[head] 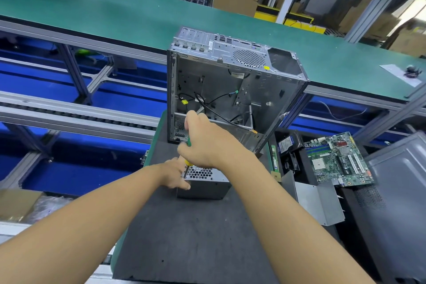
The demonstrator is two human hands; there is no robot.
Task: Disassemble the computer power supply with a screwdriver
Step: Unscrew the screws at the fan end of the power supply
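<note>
A grey metal power supply (pixel 205 185) with a honeycomb grille on top sits on the dark mat (pixel 196 233) in front of me. My left hand (pixel 176 174) holds its left top corner, fingers curled over the edge. My right hand (pixel 202 139) grips a green and yellow screwdriver (pixel 188 143), held upright. Its tip touches the top of the power supply near the left corner, right beside my left fingers. Most of the screwdriver's handle is hidden inside my fist.
An emptied computer case (pixel 232 83) with loose black cables stands open just behind the power supply. To the right lie a green motherboard (pixel 338 159), a metal bracket (pixel 315 200) and a grey case panel (pixel 398 196). A green conveyor belt (pixel 115 14) runs across the back.
</note>
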